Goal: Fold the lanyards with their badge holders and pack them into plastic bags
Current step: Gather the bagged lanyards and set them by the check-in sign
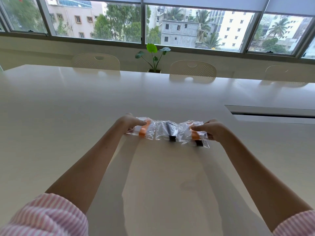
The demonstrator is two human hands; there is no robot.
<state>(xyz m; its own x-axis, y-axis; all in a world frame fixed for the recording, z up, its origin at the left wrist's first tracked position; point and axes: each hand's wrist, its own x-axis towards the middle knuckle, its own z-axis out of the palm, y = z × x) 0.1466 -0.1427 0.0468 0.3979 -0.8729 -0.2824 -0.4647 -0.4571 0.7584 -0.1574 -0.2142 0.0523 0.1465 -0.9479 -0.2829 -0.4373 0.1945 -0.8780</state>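
Three clear plastic bags lie side by side in a row on the white table (153, 167). The left bag (144, 130) holds a folded orange lanyard. The middle bag (166, 132) holds a black lanyard. The right bag (192, 133) shows orange and black lanyard parts. My left hand (129, 122) grips the outer end of the left bag, fingers on top. My right hand (211, 129) grips the outer end of the right bag the same way. Badge holders inside the bags are hard to make out.
Three cream chairs (192, 69) stand along the table's far edge. A potted plant (154, 58) sits by the window behind them. A long cable slot (272, 113) runs in the table top at the right.
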